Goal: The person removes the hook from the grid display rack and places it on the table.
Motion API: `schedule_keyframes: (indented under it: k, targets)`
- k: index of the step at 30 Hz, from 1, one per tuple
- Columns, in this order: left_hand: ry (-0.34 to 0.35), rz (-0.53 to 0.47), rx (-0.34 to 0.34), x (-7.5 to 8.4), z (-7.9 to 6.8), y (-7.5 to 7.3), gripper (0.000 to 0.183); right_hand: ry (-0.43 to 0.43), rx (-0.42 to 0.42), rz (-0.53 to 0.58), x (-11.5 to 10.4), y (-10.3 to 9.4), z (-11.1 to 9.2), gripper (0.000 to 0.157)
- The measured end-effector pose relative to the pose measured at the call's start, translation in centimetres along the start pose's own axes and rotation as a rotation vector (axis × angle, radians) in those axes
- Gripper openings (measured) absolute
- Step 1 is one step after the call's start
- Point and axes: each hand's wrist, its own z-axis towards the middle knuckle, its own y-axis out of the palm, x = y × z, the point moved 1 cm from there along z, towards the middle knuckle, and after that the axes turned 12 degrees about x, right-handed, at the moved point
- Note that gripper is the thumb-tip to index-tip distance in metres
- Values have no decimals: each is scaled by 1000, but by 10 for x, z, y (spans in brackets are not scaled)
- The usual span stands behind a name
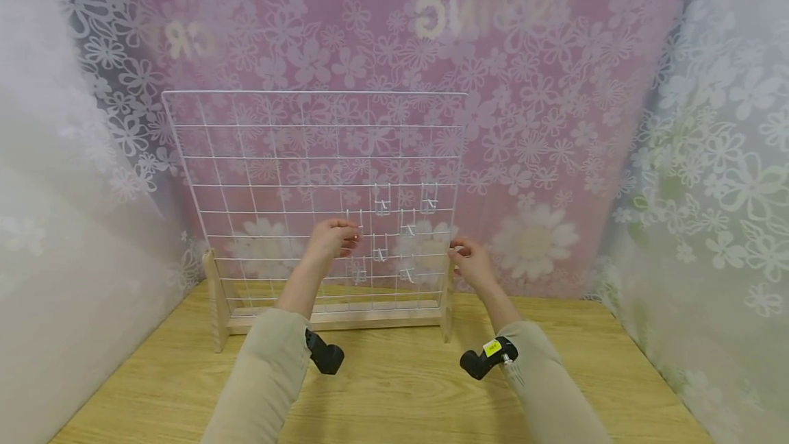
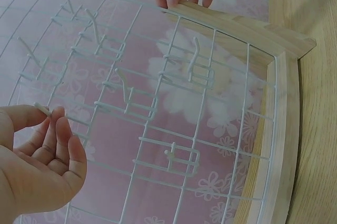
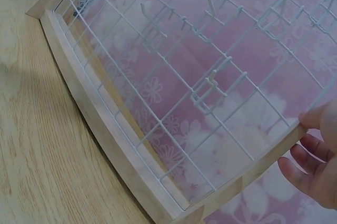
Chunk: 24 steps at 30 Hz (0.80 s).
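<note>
A white wire grid panel (image 1: 259,170) stands upright in a wooden base (image 1: 345,321). Several white wire hooks (image 1: 380,254) hang on its lower right part. My left hand (image 1: 335,238) pinches the tip of one hook (image 2: 41,109) between thumb and forefinger, at the left of the cluster. At the panel's right edge, my right hand (image 1: 474,266) holds the top of the right wooden upright (image 3: 263,165), thumb in front and the other fingers behind. The back part of the pinched hook is partly hidden by the left hand.
The base rests on a wood-grain table (image 1: 401,389). Behind it hangs a pink flowered curtain (image 1: 530,122), with pale flowered sheets (image 1: 727,177) at the sides. A left wooden upright (image 1: 216,300) supports the panel's other edge. Each wrist carries a black camera (image 1: 324,353).
</note>
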Motion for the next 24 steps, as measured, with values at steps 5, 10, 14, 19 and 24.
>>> schedule_keyframes:
  k: [5, 10, 14, 19, 24]
  targets:
    - [16, -8, 16, 1, 0, -2, 24, -9, 6, -6, 1, 0, -1, 23]
    - [47, 6, 1, 3, -3, -6, 21, -17, 8, -7, 1, 0, 0, 21]
    - [79, 22, -31, 2, -5, -9, 22, -16, 6, 0, 1, -1, 1, 21]
    - [98, 32, -63, -2, -7, -12, 19, -26, 1, -11, 1, -1, 1, 19]
    - [111, 82, -79, -7, -11, -15, 19, -38, 14, -22, 0, 0, 0, 19]
